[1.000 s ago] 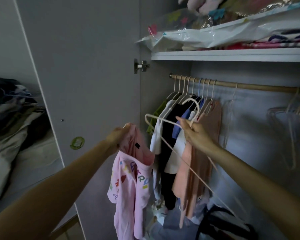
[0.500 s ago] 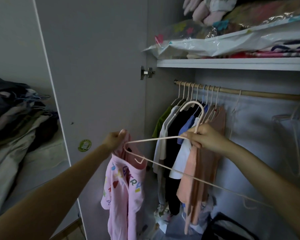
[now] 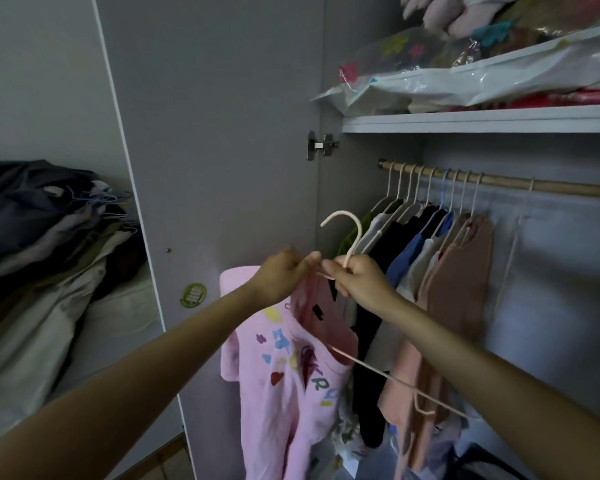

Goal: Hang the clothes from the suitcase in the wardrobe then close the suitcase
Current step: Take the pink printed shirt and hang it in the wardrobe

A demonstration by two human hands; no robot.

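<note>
The left hand (image 3: 282, 273) pinched the pink shirt (image 3: 284, 375) by its neck. The right hand (image 3: 355, 278) gripped a white hanger (image 3: 349, 237) — one arm poked into the shirt.

Pink garment (image 3: 284, 375) — soft matt cloth, printed with coloured letters and shapes. Cream hanger (image 3: 352, 237): thin, with a smooth, matt coating. Rail (image 3: 551, 185) looked like pale wood, matt. Hung clothes (image 3: 440, 258) were matt cloth in black, blue, white and brownish pink. Wardrobe door (image 3: 215, 133) — smooth grey panel with a dull sheen; its hinge (image 3: 321, 145) was shiny metal. Storage bags (image 3: 482, 77) on the shelf were glossy, crinkled clear plastic.
</note>
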